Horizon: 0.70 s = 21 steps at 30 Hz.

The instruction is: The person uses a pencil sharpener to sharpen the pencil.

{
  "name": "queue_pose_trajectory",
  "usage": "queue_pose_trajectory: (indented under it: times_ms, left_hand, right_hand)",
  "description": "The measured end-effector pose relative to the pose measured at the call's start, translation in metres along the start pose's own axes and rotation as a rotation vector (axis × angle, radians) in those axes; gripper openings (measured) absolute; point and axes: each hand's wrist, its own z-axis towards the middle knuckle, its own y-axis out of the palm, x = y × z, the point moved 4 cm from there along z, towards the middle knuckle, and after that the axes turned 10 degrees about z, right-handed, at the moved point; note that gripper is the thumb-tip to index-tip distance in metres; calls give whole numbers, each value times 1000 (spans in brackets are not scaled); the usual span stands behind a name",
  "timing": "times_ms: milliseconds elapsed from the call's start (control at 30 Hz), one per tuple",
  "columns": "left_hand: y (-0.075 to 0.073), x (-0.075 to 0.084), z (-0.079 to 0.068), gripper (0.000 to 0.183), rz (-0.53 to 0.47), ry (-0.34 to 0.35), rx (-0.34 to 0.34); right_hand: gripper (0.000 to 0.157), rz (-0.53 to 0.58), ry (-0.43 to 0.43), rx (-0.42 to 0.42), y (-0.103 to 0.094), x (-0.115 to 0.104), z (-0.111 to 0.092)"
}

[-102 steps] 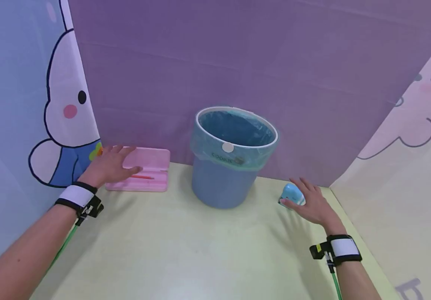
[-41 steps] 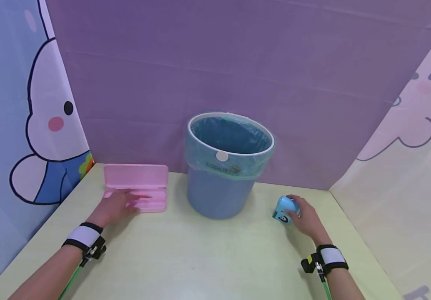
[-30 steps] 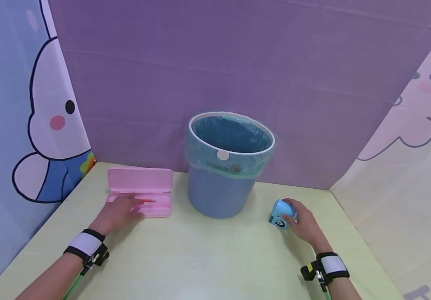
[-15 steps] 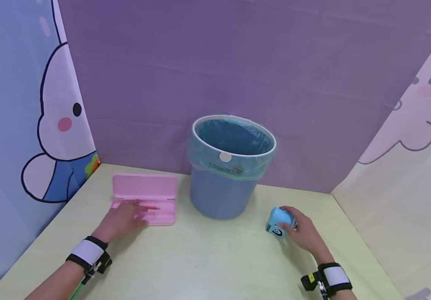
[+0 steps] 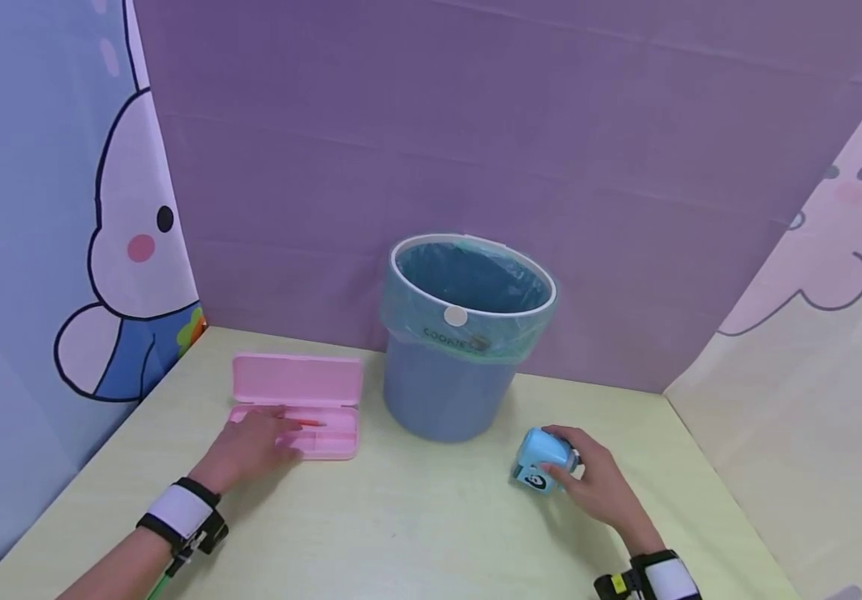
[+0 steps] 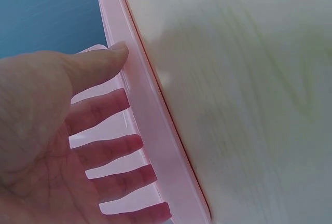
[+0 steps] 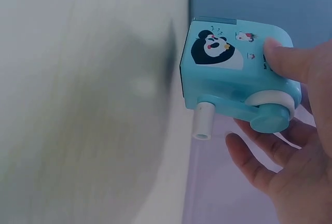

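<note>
A pink pencil case point(image 5: 298, 380) lies with its lid up on the left of the table, a red pencil point(image 5: 313, 422) inside its tray. My left hand point(image 5: 254, 448) holds the tray's left part; in the left wrist view the thumb point(image 6: 106, 63) lies on the case's pink side wall point(image 6: 155, 125) and the fingertips pass behind it. To the right, a light-blue crank pencil sharpener point(image 5: 539, 457) with a panda picture is gripped by my right hand point(image 5: 602, 485). The right wrist view shows the sharpener's white crank handle point(image 7: 204, 121). Whether its base touches the table, I cannot tell.
Between the two hands, further back, stands a blue waste bin point(image 5: 442, 392) lined with a translucent bag. A purple backdrop point(image 5: 476, 125) rises behind the pale table point(image 5: 401, 517). Patterned panels close off the left and right sides.
My left hand came down onto the pencil case, which moved nearer and slightly right. My right hand took hold of the pencil sharpener and brought it nearer and leftward.
</note>
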Motion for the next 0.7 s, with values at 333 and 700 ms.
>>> queue_pose_trajectory:
  times_ms: [333,700]
  left_hand:
    - [-5,3,0,38,-5,9,24]
    - [-4,9,1,39,-43,4,-25]
  right_hand:
    - [52,114,-127,-86,23,-59,10]
    - [50,206,-196,-208,63,-91,7]
